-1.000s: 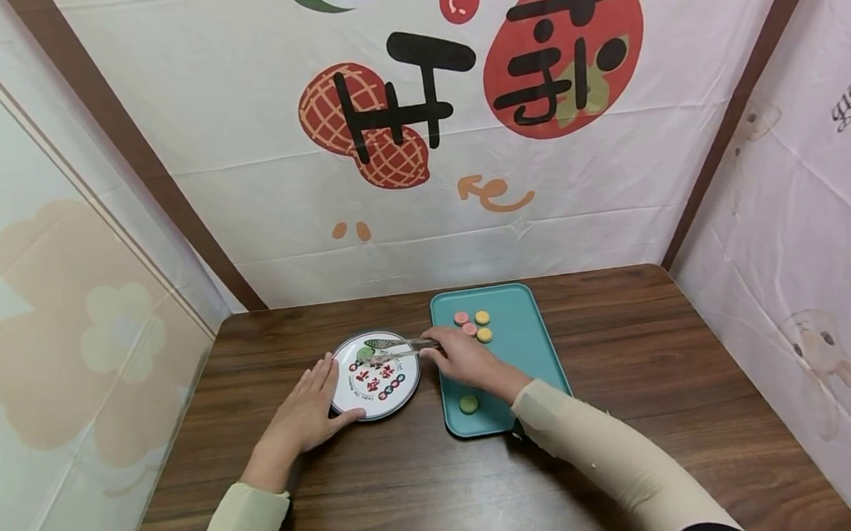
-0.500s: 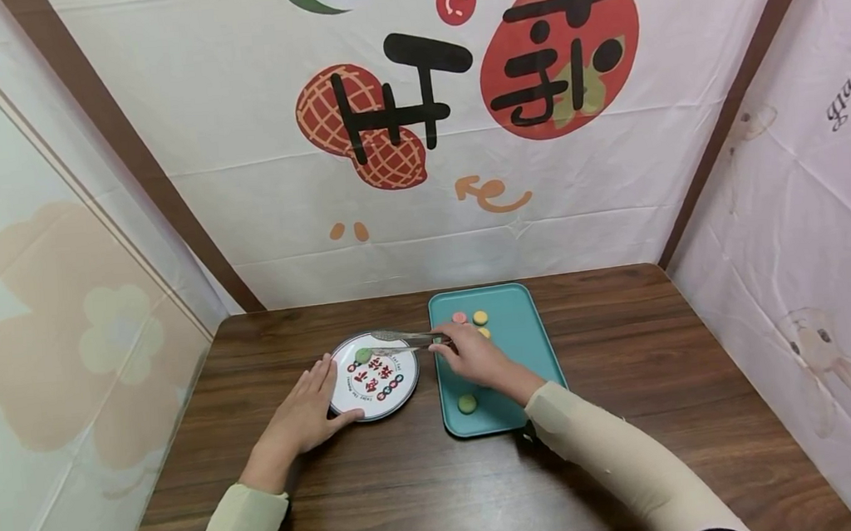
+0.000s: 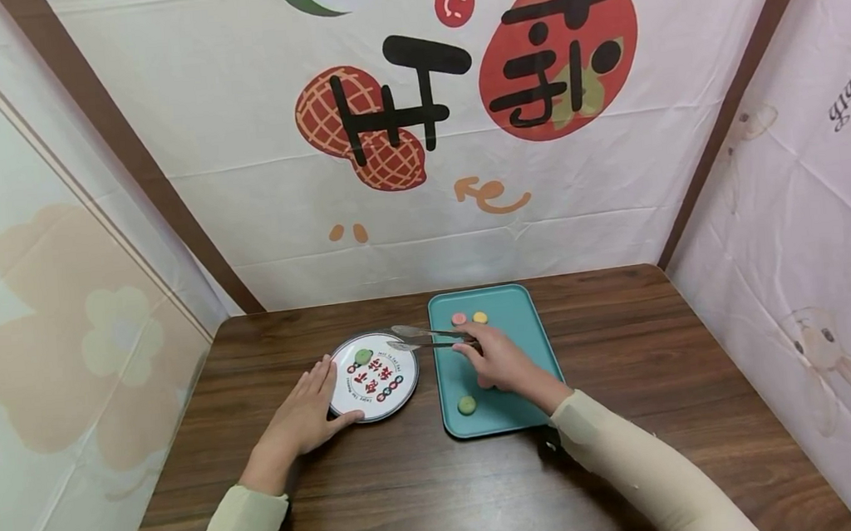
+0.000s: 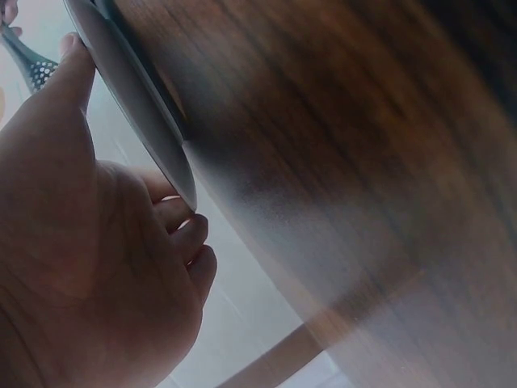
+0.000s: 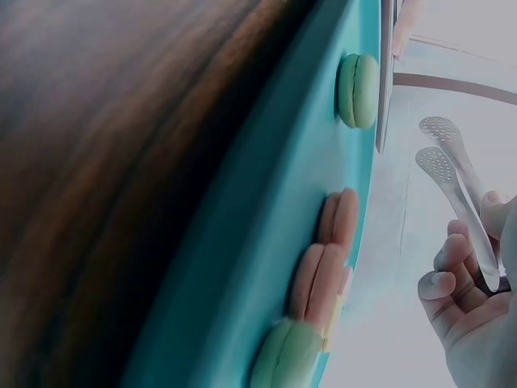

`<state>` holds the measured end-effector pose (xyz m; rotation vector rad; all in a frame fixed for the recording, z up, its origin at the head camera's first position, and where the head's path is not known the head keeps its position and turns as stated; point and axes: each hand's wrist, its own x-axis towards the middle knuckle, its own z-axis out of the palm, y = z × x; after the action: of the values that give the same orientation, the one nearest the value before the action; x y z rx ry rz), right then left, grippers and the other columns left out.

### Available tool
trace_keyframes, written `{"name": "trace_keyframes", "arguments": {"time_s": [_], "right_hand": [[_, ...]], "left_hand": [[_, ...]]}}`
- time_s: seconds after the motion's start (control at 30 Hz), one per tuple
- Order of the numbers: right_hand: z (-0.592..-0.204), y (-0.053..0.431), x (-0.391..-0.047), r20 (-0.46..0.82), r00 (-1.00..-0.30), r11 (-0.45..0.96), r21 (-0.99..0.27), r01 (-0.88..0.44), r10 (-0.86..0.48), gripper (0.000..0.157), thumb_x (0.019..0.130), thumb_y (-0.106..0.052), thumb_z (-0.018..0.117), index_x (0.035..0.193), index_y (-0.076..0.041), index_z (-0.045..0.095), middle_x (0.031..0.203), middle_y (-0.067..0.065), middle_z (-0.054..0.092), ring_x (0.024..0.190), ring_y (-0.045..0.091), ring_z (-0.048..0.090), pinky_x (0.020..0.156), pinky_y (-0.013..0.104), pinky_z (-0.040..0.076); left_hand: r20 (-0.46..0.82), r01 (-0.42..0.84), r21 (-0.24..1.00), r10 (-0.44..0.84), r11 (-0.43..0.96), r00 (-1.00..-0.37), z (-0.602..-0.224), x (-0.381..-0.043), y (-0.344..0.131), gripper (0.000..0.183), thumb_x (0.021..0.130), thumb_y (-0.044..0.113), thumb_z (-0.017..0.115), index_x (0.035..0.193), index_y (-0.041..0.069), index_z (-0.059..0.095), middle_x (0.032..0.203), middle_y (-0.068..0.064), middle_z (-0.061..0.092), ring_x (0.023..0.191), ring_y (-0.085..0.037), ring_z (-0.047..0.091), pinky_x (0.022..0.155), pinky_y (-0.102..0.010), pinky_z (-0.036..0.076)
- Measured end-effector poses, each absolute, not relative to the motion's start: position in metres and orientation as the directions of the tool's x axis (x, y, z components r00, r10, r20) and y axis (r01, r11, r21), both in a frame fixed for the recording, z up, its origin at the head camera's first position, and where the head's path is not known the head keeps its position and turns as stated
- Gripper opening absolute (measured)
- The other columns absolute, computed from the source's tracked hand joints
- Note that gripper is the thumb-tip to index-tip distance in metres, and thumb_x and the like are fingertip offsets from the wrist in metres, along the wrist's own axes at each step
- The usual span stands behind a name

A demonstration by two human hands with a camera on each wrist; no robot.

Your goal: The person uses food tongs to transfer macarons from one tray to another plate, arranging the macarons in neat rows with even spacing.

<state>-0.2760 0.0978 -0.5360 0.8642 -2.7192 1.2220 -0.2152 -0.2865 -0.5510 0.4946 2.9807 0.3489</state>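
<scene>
A white plate [image 3: 397, 401] with printed red characters lies on the table, one green macaron [image 3: 363, 356] near its upper left. My left hand [image 3: 302, 417] touches the plate's left rim, fingers extended along it and thumb at the lower edge. With my right hand [image 3: 499, 358] I grip metal tongs [image 3: 410, 331] over the teal tray; their perforated tips point left, parted, with nothing between them. On the tray sit a pink macaron [image 3: 459, 319], a yellow macaron [image 3: 480, 318] and another green macaron [image 3: 466, 405]. More macarons show in the right wrist view, including a second pink macaron [image 5: 317, 279].
The teal tray [image 3: 512, 417] stands close to the plate's right. Both rest on a dark wood table [image 3: 413, 491]. A printed white cloth [image 3: 282, 260] hangs along the back edge, with further cloths at both sides.
The tongs' tips have drawn away from the green macaron, leaving it on the plate. My right hand has moved right over the tray. My left hand has stayed at the plate.
</scene>
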Motion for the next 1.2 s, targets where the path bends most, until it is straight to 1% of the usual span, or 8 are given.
{"name": "trace_keyframes", "arguments": {"time_s": [0.07, 0.17, 0.3, 0.43, 0.6, 0.87, 1.03, 1.2], "right_hand": [[-0.537, 0.102, -0.274, 0.256, -0.852, 0.541, -0.680, -0.495, -0.457, 0.037, 0.111, -0.028, 0.064, 0.138, -0.003, 0.067, 0.095, 0.007, 0.070, 0.075, 0.010, 0.059, 0.066, 0.034, 0.053], [-0.537, 0.108, -0.271, 0.258, -0.865, 0.554, -0.681, -0.479, -0.430, 0.043, 0.110, -0.029, 0.064, 0.144, -0.003, 0.065, 0.109, 0.006, 0.072, 0.082, 0.009, 0.062, 0.070, 0.035, 0.055], [-0.536, 0.114, -0.268, 0.271, -0.870, 0.558, -0.680, -0.476, -0.411, 0.041, 0.110, -0.026, 0.065, 0.144, -0.004, 0.066, 0.117, 0.004, 0.072, 0.084, 0.012, 0.062, 0.071, 0.036, 0.055], [-0.536, 0.121, -0.266, 0.294, -0.868, 0.555, -0.676, -0.484, -0.400, 0.037, 0.110, -0.024, 0.065, 0.141, -0.004, 0.068, 0.113, 0.004, 0.072, 0.084, 0.014, 0.062, 0.072, 0.037, 0.056], [-0.536, 0.129, -0.263, 0.319, -0.868, 0.559, -0.669, -0.490, -0.380, 0.037, 0.109, -0.022, 0.066, 0.139, 0.000, 0.067, 0.111, 0.007, 0.071, 0.086, 0.014, 0.063, 0.073, 0.038, 0.057], [-0.536, 0.142, -0.258, 0.330, -0.873, 0.561, -0.672, -0.484, -0.359, 0.038, 0.109, -0.021, 0.067, 0.139, 0.003, 0.066, 0.107, 0.008, 0.070, 0.080, 0.012, 0.060, 0.069, 0.036, 0.055], [-0.535, 0.150, -0.254, 0.346, -0.874, 0.567, -0.666, -0.485, -0.342, 0.036, 0.109, -0.021, 0.067, 0.136, 0.002, 0.069, 0.100, 0.004, 0.068, 0.075, 0.013, 0.057, 0.067, 0.035, 0.053], [-0.535, 0.158, -0.251, 0.364, -0.871, 0.557, -0.669, -0.491, -0.331, 0.034, 0.109, -0.024, 0.067, 0.133, -0.001, 0.071, 0.090, -0.002, 0.064, 0.067, 0.011, 0.052, 0.058, 0.031, 0.048]], "left_hand": [[-0.058, 0.308, 0.240, 0.330, 0.921, -0.942, -0.552, -0.215, -0.287, 0.115, 0.099, 0.074, 0.060, 0.166, -0.010, 0.020, 0.175, -0.030, 0.015, 0.163, -0.045, 0.018, 0.133, -0.058, 0.016], [-0.055, 0.309, 0.240, 0.331, 0.920, -0.942, -0.552, -0.216, -0.287, 0.115, 0.098, 0.074, 0.059, 0.166, -0.010, 0.020, 0.175, -0.029, 0.015, 0.163, -0.045, 0.018, 0.133, -0.058, 0.016], [-0.053, 0.310, 0.239, 0.331, 0.920, -0.942, -0.552, -0.215, -0.287, 0.115, 0.099, 0.074, 0.060, 0.167, -0.010, 0.020, 0.176, -0.029, 0.015, 0.163, -0.045, 0.018, 0.133, -0.057, 0.016], [-0.050, 0.311, 0.240, 0.331, 0.920, -0.942, -0.552, -0.214, -0.286, 0.115, 0.099, 0.073, 0.061, 0.166, -0.010, 0.020, 0.175, -0.029, 0.015, 0.163, -0.045, 0.019, 0.133, -0.057, 0.016], [-0.055, 0.308, 0.244, 0.331, 0.919, -0.942, -0.552, -0.214, -0.286, 0.114, 0.099, 0.072, 0.062, 0.167, -0.010, 0.020, 0.176, -0.029, 0.015, 0.163, -0.044, 0.019, 0.134, -0.056, 0.016], [-0.047, 0.309, 0.243, 0.329, 0.920, -0.943, -0.550, -0.213, -0.284, 0.113, 0.099, 0.070, 0.063, 0.166, -0.011, 0.022, 0.175, -0.030, 0.017, 0.162, -0.045, 0.020, 0.133, -0.058, 0.018], [-0.049, 0.305, 0.246, 0.326, 0.920, -0.944, -0.549, -0.212, -0.284, 0.111, 0.099, 0.068, 0.065, 0.166, -0.011, 0.022, 0.175, -0.030, 0.017, 0.162, -0.045, 0.020, 0.133, -0.058, 0.018], [-0.046, 0.303, 0.253, 0.324, 0.919, -0.945, -0.548, -0.212, -0.283, 0.111, 0.100, 0.068, 0.064, 0.166, -0.011, 0.023, 0.175, -0.030, 0.017, 0.162, -0.045, 0.020, 0.133, -0.057, 0.018]]}}
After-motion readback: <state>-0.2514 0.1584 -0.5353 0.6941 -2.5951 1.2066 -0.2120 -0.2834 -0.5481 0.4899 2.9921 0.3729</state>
